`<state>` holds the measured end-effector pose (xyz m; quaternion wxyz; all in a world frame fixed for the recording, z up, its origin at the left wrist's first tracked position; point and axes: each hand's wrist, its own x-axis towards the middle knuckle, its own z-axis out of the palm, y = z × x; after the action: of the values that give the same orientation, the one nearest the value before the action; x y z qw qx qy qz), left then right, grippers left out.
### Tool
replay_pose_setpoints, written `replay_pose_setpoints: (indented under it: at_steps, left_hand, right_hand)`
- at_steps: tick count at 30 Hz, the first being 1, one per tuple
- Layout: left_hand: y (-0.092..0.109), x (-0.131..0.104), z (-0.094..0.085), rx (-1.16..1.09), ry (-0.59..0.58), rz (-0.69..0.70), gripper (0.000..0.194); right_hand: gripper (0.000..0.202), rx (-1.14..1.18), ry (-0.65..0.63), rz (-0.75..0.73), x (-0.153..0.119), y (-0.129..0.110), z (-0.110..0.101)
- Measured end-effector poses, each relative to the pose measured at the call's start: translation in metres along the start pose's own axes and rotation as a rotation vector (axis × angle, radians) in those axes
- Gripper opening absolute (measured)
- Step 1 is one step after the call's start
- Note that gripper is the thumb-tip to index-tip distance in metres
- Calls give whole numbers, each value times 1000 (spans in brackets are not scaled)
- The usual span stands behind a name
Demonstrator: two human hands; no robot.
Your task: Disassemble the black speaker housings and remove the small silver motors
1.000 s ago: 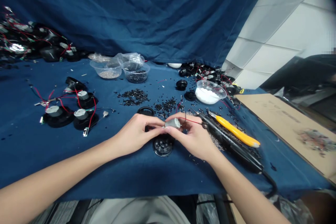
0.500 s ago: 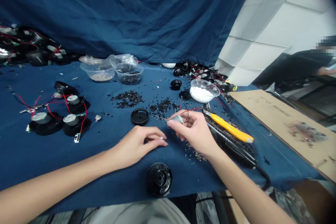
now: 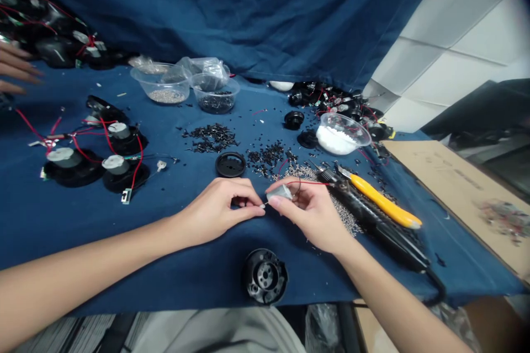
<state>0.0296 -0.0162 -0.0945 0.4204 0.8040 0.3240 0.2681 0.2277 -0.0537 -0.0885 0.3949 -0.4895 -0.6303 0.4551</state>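
My right hand [image 3: 317, 215] is closed around a small silver-grey motor [image 3: 280, 193] with red and black wires trailing from it. The motor's thin shaft points left, toward my left hand [image 3: 217, 210]. Thumb and forefinger of that hand pinch a tiny white piece [image 3: 262, 206] at the shaft's tip; whether it sits on the shaft I cannot tell. Nearer to me, a round black plastic housing [image 3: 265, 277] rests on the blue cloth, its holed inner face showing. A black ring-shaped cap [image 3: 231, 165] lies just beyond my left hand.
A black electric screwdriver [image 3: 376, 223] and a yellow-handled cutter [image 3: 381, 196] lie right of my hands. Loose black screws [image 3: 213, 137] are scattered ahead. A bowl of white pieces [image 3: 339, 139] stands behind. Wired motor assemblies [image 3: 116, 165] sit left, near another person's hand [image 3: 14, 69].
My two hands have come together, bringing the white piece to the motor's shaft. The view has shifted, and another person's hand has appeared at the left edge.
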Motion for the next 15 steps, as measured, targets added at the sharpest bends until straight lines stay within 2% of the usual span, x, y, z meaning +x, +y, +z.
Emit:
replay_pose_setpoints:
  at_steps: [2,6,8,9,11,15]
  left_hand:
    - [1,-1,0,1,3,-7,15]
    - [2,-2,-1,17,4,-22,15]
    - [3,-2,-2,25,-2,-21,15]
    - [4,-2,-2,31,-5,-20,15]
    - [5,-2,-1,45,-3,-20,15]
    - [5,-2,-1,70,21,-31,14]
  right_hand:
    - [24,56,-3,-18,1,-2,-4]
    - [33,436,99,-67,6,-8,-22]
    - [38,551,142,-59,8,-9,-30]
    - [39,568,120,-39,9,-9,-33]
    - [38,518,44,-2,11,-6,-33]
    - [24,126,-4,-52,13,3,-21]
